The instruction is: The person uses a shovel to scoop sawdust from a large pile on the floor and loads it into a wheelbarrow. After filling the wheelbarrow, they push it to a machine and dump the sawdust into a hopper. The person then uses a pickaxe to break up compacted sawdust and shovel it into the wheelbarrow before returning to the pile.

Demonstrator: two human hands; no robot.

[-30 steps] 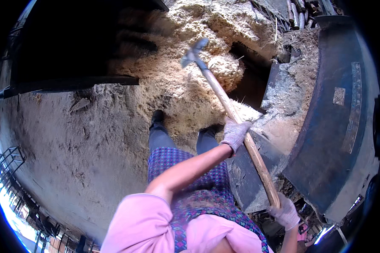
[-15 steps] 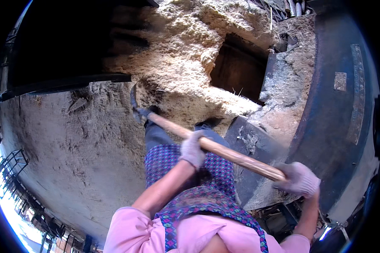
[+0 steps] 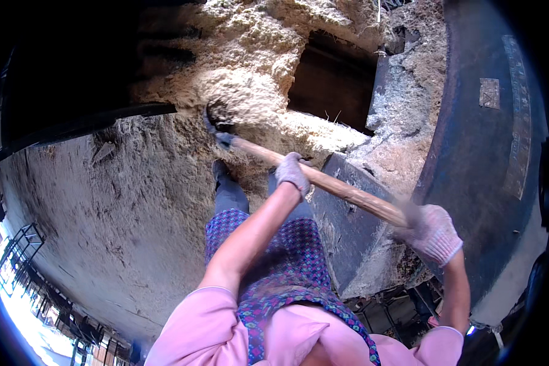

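A long-handled hoe (image 3: 349, 193) lies slantwise across my front, its wooden shaft running from lower right to upper left. My left hand (image 3: 293, 172), in a pale knitted glove, is closed round the middle of the shaft. Near the butt end my right hand (image 3: 436, 235), gloved alike, is wrapped round the wood, its fingers partly blurred. The curved dark metal head (image 3: 216, 129) is at the edge of a heap of pale, sawdust-like loose material (image 3: 244, 91), just beyond my feet. Part of the blade cannot be made out against the material.
A dark rectangular opening (image 3: 332, 85) is set in the heap ahead. Right of it stands a large dark metal wall (image 3: 488, 140), curved in view. A flat dark slab (image 3: 354, 226) lies beside my legs. Dusty floor (image 3: 140, 207) stretches left, with a metal frame (image 3: 19, 247) at the far left.
Both hands have moved forward, away from my body, with the hoe. Its head has shifted forward and right into the edge of the loose material. The view has shifted slightly too.
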